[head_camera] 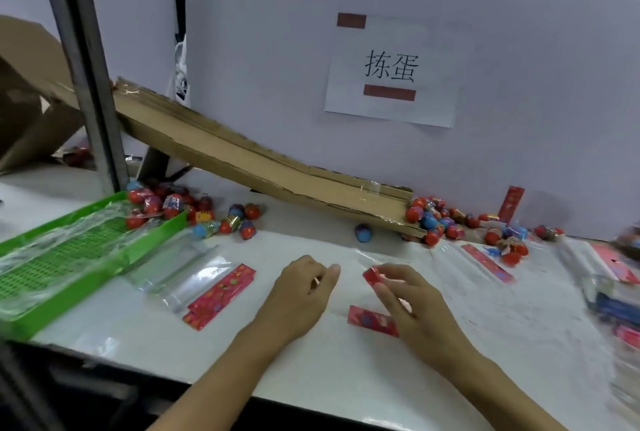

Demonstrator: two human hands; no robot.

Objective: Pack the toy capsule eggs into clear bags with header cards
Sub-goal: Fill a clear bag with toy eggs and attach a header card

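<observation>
White desk (329,371) fills the lower view, and across its back a long cardboard ramp (263,167) slopes down from upper left to lower right, its low end right among a heap of capsule eggs (436,219) against the wall. A green mesh tray (48,278) sits at the left edge with film draped over it, and a second egg pile (162,204) crowds its far corner. A paper sign (393,74) hangs on the wall above. Clear bags (180,273) lie beside the tray, long axis running up-right, with red header cards (221,295) along their near side on the same diagonal. Left hand (304,287) hovers with fingers curled, seemingly holding nothing, though motion blur hides the fingertips. Right hand (405,295) pinches a red header card (372,275), tilted up-left, just over a flat one (372,321) lying near the wrist.
</observation>
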